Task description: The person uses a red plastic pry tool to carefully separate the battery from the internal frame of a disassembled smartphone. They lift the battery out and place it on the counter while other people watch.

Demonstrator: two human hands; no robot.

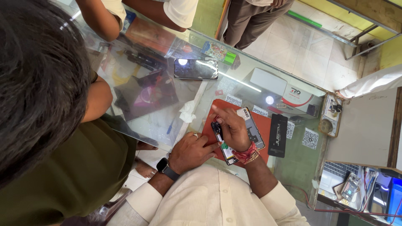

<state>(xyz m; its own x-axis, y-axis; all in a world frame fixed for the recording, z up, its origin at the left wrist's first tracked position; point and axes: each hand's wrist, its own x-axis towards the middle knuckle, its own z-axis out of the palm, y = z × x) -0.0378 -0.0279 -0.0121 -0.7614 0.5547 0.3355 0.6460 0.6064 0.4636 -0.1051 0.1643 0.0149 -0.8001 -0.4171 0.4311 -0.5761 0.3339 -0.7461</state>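
Observation:
An opened phone point(254, 133) with its back off lies on a red mat point(265, 121) on the glass counter. My right hand point(233, 129), with red thread bands at the wrist, lies over the phone. Its thumb and fingers are closed at a dark part on the phone's left edge, and its index finger is raised. My left hand point(191, 151), wearing a ring and a dark watch, is curled beside it. Its fingertips press on the phone's lower left side. Most of the phone's middle is hidden under my right hand.
A black flat slab point(277, 135) lies on the mat's right edge. A dark phone point(195, 68) and a crumpled tissue point(187, 112) sit on the glass counter point(167, 121). A person in a dark green shirt point(71, 175) leans in at left. Other people stand beyond the counter.

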